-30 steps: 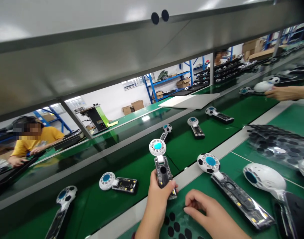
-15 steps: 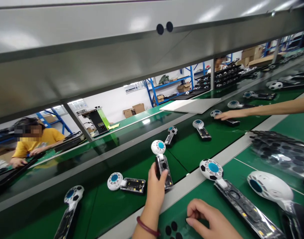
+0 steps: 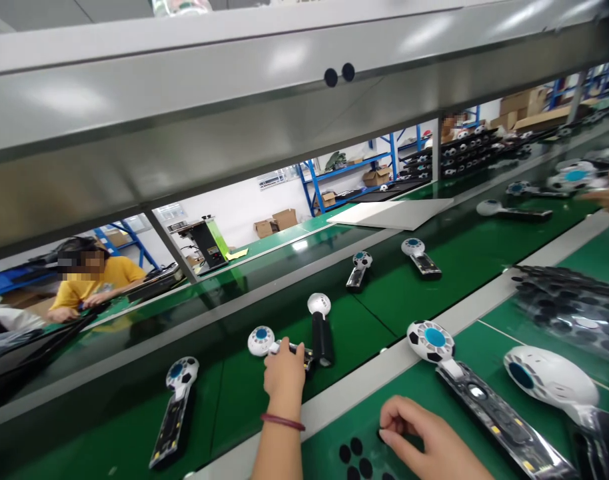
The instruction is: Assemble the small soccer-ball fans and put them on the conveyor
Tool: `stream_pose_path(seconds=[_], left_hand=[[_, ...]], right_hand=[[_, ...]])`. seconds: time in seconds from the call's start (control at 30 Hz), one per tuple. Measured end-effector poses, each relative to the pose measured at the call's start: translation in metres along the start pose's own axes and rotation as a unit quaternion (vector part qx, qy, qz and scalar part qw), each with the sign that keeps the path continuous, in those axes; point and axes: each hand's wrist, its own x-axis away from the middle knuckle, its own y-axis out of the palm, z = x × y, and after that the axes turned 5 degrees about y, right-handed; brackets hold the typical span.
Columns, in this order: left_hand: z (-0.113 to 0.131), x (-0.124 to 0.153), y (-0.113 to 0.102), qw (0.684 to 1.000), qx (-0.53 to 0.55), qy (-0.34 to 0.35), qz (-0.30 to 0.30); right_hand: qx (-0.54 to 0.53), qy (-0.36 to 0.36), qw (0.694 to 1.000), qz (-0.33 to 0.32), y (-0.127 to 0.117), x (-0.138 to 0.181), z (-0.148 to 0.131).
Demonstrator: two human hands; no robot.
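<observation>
Left hand (image 3: 285, 375): palm down, fingers over the board-side handle of a unit (image 3: 261, 341); whether they close round it cannot be told.
Touched unit: lies on the green belt (image 3: 114, 430), its football head with blue centre just left of the fingers.
Wristband (image 3: 283, 421): dark red, round the left wrist.
Black-handled unit (image 3: 322, 337): just right of the left fingers, near the touched handle's end.
Right hand (image 3: 415, 430): thumb and curled fingers pinched together on a small dark dot (image 3: 381, 433), barely showing.
Loose dots (image 3: 356, 447): on the green bench (image 3: 342, 413), just left of the pinch.
Big unit (image 3: 489, 397): on the bench, right of the right hand, circuit side up.
White-headed unit (image 3: 549, 379): further right, beside it.
Dot sheets (image 3: 569, 310): piled beyond those two.
Lone unit (image 3: 173, 410): on the belt, well left of the left hand.
Other worker's hand (image 3: 607, 197): far right, beside a football head.
</observation>
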Motion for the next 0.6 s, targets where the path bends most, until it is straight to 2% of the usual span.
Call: stream_pose_path(seconds=[0.1,0.23,0.37,0.47,0.6], left_hand=[[0.009,-0.003,0.006,0.999,0.045,-0.010,0.013],[0.020,-0.017,0.011,0.991,0.128,-0.041,0.000],[0.027,-0.026,0.013,0.958,0.274,-0.076,-0.048],[0.022,-0.004,0.011,0.905,0.413,-0.049,-0.094],[0.005,0.064,0.021,0.839,0.526,0.021,-0.137]], right_hand=[[-0.008,-0.004,1.000,0.004,0.001,0.000,0.001],[-0.019,-0.014,1.000,0.011,0.004,0.000,0.000],[-0.040,-0.008,0.999,0.018,0.003,-0.001,0.000],[-0.076,0.003,0.997,0.025,0.001,-0.003,0.001],[-0.151,0.026,0.987,0.037,-0.002,-0.006,-0.004]])
